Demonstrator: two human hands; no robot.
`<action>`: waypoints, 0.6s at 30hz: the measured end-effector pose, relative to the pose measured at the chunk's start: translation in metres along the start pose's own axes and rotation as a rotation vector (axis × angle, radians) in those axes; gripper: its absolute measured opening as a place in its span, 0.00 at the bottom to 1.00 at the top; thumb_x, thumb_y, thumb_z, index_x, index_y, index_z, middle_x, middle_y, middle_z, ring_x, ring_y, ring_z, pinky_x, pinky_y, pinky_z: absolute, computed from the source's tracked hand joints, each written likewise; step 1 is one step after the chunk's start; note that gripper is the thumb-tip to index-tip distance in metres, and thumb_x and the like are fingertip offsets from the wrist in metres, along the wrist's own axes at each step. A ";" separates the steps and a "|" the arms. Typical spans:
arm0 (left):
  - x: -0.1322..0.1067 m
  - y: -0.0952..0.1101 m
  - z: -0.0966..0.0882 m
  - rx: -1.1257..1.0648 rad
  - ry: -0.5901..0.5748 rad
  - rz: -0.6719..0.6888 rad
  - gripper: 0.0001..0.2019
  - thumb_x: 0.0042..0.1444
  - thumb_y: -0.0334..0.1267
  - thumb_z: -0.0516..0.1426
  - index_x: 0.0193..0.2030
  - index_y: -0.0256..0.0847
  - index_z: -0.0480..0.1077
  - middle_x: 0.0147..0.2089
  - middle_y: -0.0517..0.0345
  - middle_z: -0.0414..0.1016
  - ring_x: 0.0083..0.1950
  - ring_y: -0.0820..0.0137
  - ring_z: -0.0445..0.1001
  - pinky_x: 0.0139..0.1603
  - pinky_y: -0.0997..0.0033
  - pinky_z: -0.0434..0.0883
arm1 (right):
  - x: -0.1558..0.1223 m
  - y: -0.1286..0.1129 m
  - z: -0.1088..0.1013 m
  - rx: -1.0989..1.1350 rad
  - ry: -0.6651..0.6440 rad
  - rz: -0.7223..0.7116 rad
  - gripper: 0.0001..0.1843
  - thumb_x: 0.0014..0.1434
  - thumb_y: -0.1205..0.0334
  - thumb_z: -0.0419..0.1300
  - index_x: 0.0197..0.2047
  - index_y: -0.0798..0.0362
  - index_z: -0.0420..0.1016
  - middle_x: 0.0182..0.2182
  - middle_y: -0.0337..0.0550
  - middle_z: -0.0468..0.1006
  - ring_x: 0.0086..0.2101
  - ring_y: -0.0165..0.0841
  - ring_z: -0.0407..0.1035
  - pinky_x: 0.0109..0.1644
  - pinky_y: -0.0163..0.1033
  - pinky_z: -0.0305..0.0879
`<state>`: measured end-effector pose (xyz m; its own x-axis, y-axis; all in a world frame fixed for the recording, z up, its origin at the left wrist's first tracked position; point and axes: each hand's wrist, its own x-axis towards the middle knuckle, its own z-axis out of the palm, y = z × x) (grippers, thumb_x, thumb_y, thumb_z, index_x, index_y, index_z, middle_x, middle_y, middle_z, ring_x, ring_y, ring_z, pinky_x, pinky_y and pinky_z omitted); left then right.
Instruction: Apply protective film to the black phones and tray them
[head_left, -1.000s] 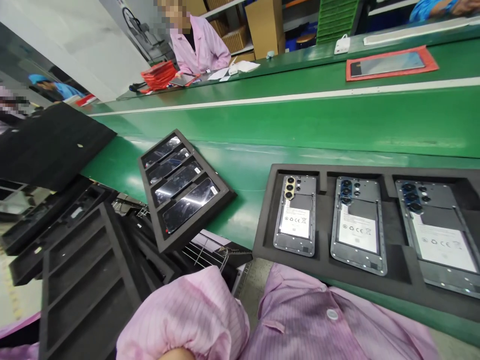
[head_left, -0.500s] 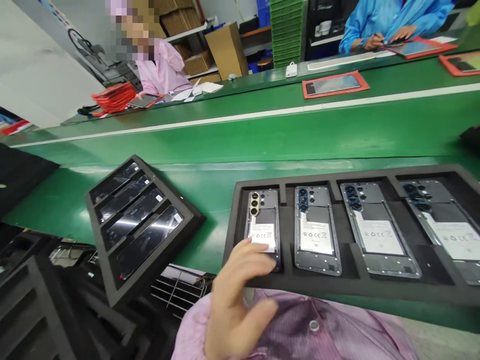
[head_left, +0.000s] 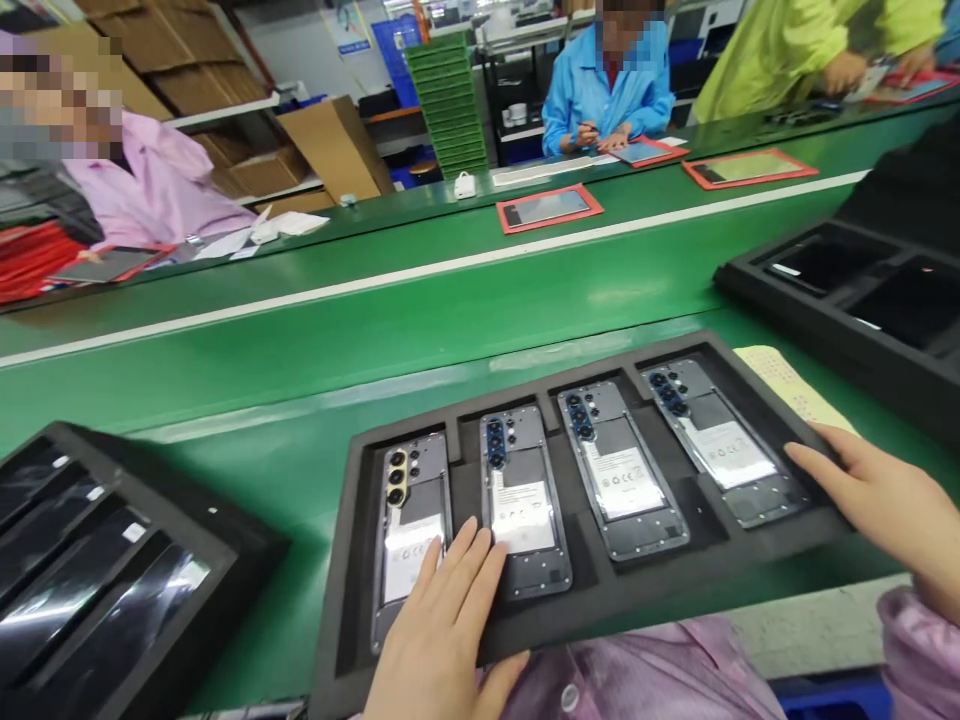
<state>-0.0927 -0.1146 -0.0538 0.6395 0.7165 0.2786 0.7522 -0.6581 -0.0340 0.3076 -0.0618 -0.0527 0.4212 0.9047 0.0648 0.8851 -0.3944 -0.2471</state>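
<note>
A black foam tray lies on the green bench in front of me with several open-backed phones in its slots. My left hand lies flat, fingers stretched, on the near left part of the tray, over the lower end of the gold-camera phone and beside the second phone. My right hand rests with fingers extended against the tray's right end, next to the rightmost phone. Neither hand holds anything.
A second black tray of glossy phones sits at the lower left. Another black tray stands at the right, with a yellowish perforated sheet beside it. Across the green conveyor, people in pink, blue and yellow-green coats work at red-framed mats.
My view has swung right. My left hand rose from my lap and settled flat on the tray; my right hand has come in at the tray's right end.
</note>
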 end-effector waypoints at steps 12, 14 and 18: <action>0.008 0.004 -0.008 0.152 -0.016 0.071 0.23 0.50 0.41 0.54 0.53 0.32 0.66 0.52 0.44 0.74 0.53 0.55 0.72 0.48 0.58 0.75 | -0.040 -0.020 0.007 -0.138 0.393 -0.901 0.29 0.69 0.52 0.35 0.44 0.61 0.72 0.49 0.61 0.71 0.51 0.55 0.63 0.53 0.65 0.54; 0.009 0.006 -0.010 0.101 -0.033 0.037 0.23 0.49 0.39 0.55 0.52 0.31 0.67 0.52 0.42 0.74 0.53 0.54 0.72 0.48 0.55 0.75 | -0.046 -0.034 0.011 -0.146 0.363 -1.032 0.28 0.69 0.54 0.36 0.46 0.61 0.72 0.51 0.59 0.70 0.52 0.53 0.62 0.59 0.62 0.46; 0.013 0.004 -0.019 -0.018 -0.129 0.015 0.25 0.48 0.42 0.59 0.52 0.31 0.67 0.52 0.41 0.74 0.52 0.51 0.73 0.46 0.48 0.75 | -0.054 -0.072 0.015 -0.115 0.306 -1.228 0.27 0.69 0.53 0.37 0.48 0.58 0.74 0.54 0.50 0.68 0.52 0.47 0.63 0.61 0.55 0.43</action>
<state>-0.0840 -0.1123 -0.0320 0.6669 0.7294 0.1525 0.7399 -0.6724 -0.0200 0.2180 -0.0796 -0.0530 -0.6702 0.6160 0.4140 0.7299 0.6481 0.2173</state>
